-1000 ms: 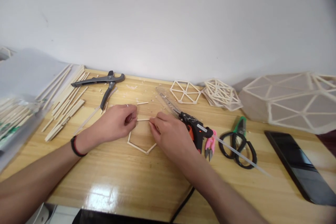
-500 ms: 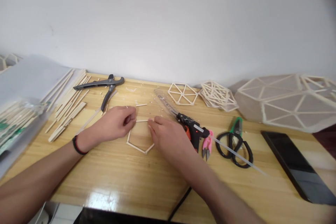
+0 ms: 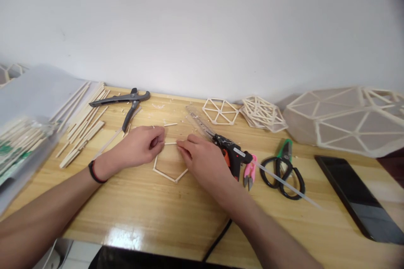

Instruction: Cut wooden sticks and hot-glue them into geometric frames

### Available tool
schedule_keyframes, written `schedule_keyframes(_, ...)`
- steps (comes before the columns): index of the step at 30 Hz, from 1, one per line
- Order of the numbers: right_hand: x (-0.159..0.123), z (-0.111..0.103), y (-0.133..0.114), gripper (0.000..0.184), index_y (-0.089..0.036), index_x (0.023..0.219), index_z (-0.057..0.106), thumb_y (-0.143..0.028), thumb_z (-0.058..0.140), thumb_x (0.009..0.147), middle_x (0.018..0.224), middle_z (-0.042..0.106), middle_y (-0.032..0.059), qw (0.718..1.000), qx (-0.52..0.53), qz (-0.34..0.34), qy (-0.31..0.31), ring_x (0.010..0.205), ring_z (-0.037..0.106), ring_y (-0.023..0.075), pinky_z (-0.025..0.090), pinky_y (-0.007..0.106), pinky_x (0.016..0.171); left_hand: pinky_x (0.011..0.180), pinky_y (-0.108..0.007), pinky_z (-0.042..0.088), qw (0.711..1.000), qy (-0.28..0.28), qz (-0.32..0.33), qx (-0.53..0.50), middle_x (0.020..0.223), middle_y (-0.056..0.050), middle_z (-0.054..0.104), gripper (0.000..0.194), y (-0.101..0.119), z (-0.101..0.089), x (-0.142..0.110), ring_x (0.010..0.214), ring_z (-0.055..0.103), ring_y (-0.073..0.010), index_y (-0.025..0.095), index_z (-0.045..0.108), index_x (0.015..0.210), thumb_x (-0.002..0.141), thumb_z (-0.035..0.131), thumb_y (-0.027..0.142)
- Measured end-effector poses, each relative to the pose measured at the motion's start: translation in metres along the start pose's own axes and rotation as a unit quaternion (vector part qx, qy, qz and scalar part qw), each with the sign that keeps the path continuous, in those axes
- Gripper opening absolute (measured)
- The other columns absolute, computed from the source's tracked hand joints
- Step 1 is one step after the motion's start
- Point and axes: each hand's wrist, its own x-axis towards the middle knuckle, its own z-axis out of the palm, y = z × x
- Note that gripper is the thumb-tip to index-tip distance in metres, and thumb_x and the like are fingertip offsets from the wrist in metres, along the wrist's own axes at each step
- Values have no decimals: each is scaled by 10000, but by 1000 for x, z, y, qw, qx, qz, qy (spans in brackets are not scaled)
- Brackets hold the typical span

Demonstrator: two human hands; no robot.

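A small open frame of thin wooden sticks [image 3: 165,175] lies on the table between my hands, its lower corner pointing toward me. My left hand [image 3: 142,146], with a dark band at the wrist, is closed, its fingertips at the left end of the far stick [image 3: 171,143]. At that stick's right end, my right hand [image 3: 203,159] pinches with thumb and forefinger. The frame's upper corners are hidden by my fingers. Just behind my right hand lies a black and orange glue gun [image 3: 235,157] with a clear glue stick [image 3: 282,180] jutting out. A short loose stick [image 3: 171,124] rests beyond the frame.
Long wooden sticks [image 3: 85,130] and a cutter [image 3: 126,101] lie left, beside bagged sticks [image 3: 22,143]. A ruler [image 3: 198,119], a spoked hexagon [image 3: 220,111] and stacked hexagons [image 3: 263,113] are behind. Pink snips [image 3: 250,171], scissors [image 3: 282,172], a phone [image 3: 356,197] and a covered lattice [image 3: 344,122] stand right.
My right hand's fingers have shifted slightly left along the far stick, and the forefinger is more bent. My left hand stays in nearly the same place. The view has tilted a little.
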Motion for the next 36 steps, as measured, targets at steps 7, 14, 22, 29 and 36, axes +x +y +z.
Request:
schedule_keyframes(7, -2, -4, 2, 264, -186, 1134, 756, -180, 518, 1021, 948, 749, 70, 1000, 23, -1, -11, 871, 702, 219, 460, 299, 725, 589, -254, 308, 1000, -4, 7, -4, 663, 28, 546, 125, -2, 1, -1, 610, 486, -128, 190, 495, 753, 876, 508, 185)
schedule_keyframes(14, -3, -9, 27, 243, -196, 1079, 758, -83, 652, 892, 927, 755, 36, 984, 179, -15, 13, 840, 679, 176, 484, 297, 788, 594, -252, 333, 998, -45, 10, -50, 701, 30, 542, 155, -5, -10, -4, 623, 484, -126, 188, 562, 857, 917, 584, 329)
schedule_keyframes(22, -7, -25, 38, 88, -204, 801, 723, -131, 674, 799, 695, 727, -18, 945, 304, 47, -112, 638, 663, 154, 503, 262, 616, 658, -239, 379, 982, -158, 36, -93, 945, 16, 561, 557, -18, -23, -4, 734, 484, -132, 226, 592, 1165, 718, 820, 467)
schedule_keyframes(29, -7, -27, 44, 77, -192, 792, 730, -133, 680, 792, 630, 712, -20, 933, 324, 70, -142, 585, 661, 147, 501, 242, 571, 783, -252, 436, 980, -173, 32, -95, 1110, -7, 565, 490, -20, -20, -5, 844, 543, -143, 235, 583, 1175, 762, 805, 377)
schedule_keyframes(36, -7, -25, 45, 76, -185, 751, 725, -188, 679, 811, 601, 696, -7, 921, 342, 95, -160, 546, 639, 144, 480, 241, 547, 832, -270, 438, 981, -173, 32, -87, 1107, -10, 548, 429, -17, -19, -7, 900, 562, -161, 229, 575, 1161, 801, 777, 344)
